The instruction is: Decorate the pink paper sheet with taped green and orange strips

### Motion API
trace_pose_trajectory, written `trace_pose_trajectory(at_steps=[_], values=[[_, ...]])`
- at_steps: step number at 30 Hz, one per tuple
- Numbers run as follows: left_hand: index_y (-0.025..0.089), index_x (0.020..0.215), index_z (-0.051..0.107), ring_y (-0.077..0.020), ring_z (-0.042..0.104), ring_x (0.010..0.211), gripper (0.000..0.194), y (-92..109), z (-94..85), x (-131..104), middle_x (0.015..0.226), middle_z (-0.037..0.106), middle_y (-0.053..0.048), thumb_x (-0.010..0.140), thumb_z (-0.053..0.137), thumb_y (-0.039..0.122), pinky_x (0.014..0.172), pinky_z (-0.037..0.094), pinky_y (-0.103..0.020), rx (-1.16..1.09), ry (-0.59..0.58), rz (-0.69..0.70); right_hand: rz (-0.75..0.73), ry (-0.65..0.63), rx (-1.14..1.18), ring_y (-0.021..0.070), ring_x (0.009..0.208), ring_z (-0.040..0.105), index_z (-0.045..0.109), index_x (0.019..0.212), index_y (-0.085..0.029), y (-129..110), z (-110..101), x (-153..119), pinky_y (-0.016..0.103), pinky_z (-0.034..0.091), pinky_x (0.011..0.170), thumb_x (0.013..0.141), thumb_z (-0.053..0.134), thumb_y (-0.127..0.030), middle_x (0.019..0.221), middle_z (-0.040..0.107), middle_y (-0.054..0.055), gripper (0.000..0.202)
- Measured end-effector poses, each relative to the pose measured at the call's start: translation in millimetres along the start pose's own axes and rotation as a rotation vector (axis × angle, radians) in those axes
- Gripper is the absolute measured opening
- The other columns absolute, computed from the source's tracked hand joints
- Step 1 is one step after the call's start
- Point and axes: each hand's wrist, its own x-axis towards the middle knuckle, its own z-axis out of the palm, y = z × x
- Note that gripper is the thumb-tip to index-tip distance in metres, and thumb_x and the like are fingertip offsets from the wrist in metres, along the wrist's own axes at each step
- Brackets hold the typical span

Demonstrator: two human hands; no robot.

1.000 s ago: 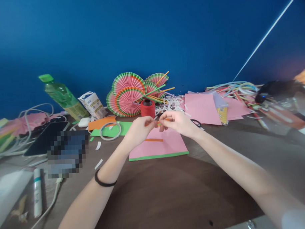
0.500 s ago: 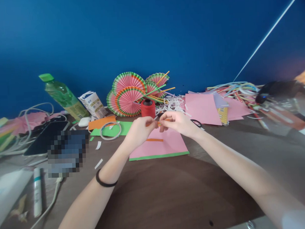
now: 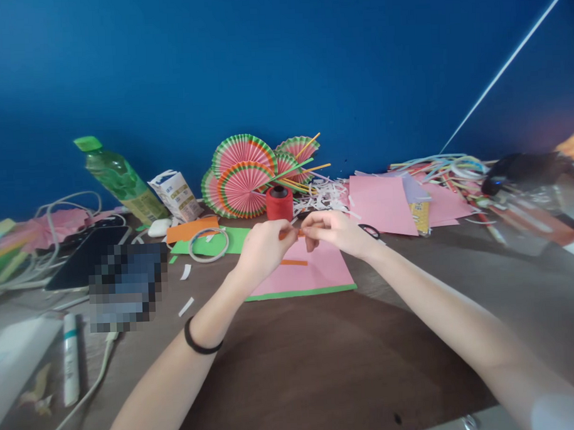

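Note:
My left hand (image 3: 268, 241) and my right hand (image 3: 332, 231) meet over a pink paper sheet (image 3: 317, 276) with a green strip along its front edge. Fingertips of both pinch a small orange paper strip (image 3: 301, 232), mostly hidden by the fingers. Another orange strip (image 3: 295, 262) lies on the pink sheet just below them. Behind the hands stands a red thread spool (image 3: 279, 206) with a dark top. Black scissor handles (image 3: 370, 231) show beside my right wrist.
Pleated paper fans (image 3: 246, 185) lean against the blue wall. Left are a green bottle (image 3: 121, 180), a small carton (image 3: 177, 197), a phone (image 3: 88, 256), a coiled cable (image 3: 208, 245) and a marker (image 3: 70, 360). Pink sheets (image 3: 381, 202) and paper strips lie at the right.
My left hand has shifted slightly right and down, its fingertips closer to my right hand's. The orange strip between them shows less. Everything on the table stays put.

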Motion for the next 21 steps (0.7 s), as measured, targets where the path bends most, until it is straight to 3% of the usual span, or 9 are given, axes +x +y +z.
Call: trace_pose_trajectory(at_steps=[4, 9, 15, 21], values=[[0.016, 0.069, 0.062, -0.0151, 0.055, 0.062, 0.024, -1.2, 1.1, -0.9, 0.069, 0.065, -0.004, 0.079, 0.043, 0.029, 0.056, 0.034, -0.025, -0.027, -0.006, 0.037, 0.005, -0.015, 0.008, 0.0121, 0.057, 0.059, 0.057, 0.074, -0.015, -0.4, 1.0, 0.6, 0.026, 0.046, 0.06, 0.082, 0.047, -0.03, 0.059, 0.062, 0.003, 0.02], [0.017, 0.073, 0.065, -0.0156, 0.057, 0.065, 0.026, -3.3, 0.4, 0.1, 0.072, 0.066, -0.004, 0.079, 0.044, 0.031, 0.058, 0.037, -0.025, -0.073, -0.059, 0.033, -0.005, -0.037, -0.055, 0.0111, 0.056, 0.057, 0.056, 0.074, -0.015, 0.0, -1.1, 1.0, 0.025, 0.044, 0.059, 0.078, 0.052, -0.026, 0.057, 0.06, 0.0, 0.012], [0.019, 0.079, 0.068, -0.0151, 0.058, 0.065, 0.028, -9.3, -9.2, 2.4, 0.076, 0.068, -0.001, 0.074, 0.052, 0.041, 0.057, 0.039, -0.024, -0.216, -0.201, -0.043, -0.034, -0.069, -0.144, 0.0106, 0.055, 0.055, 0.055, 0.074, -0.016, -1.9, -5.2, -1.4, 0.023, 0.041, 0.056, 0.078, 0.051, -0.023, 0.054, 0.059, -0.001, 0.009], [0.019, 0.076, 0.067, -0.016, 0.06, 0.076, 0.024, -13.0, -19.7, 3.9, 0.079, 0.068, -0.001, 0.072, 0.056, 0.04, 0.064, 0.041, -0.023, -0.367, -0.238, -0.055, -0.053, -0.044, -0.186, 0.0106, 0.055, 0.055, 0.055, 0.074, -0.017, -6.3, -8.1, -3.3, 0.023, 0.041, 0.057, 0.078, 0.05, -0.024, 0.055, 0.06, -0.001, 0.01]])
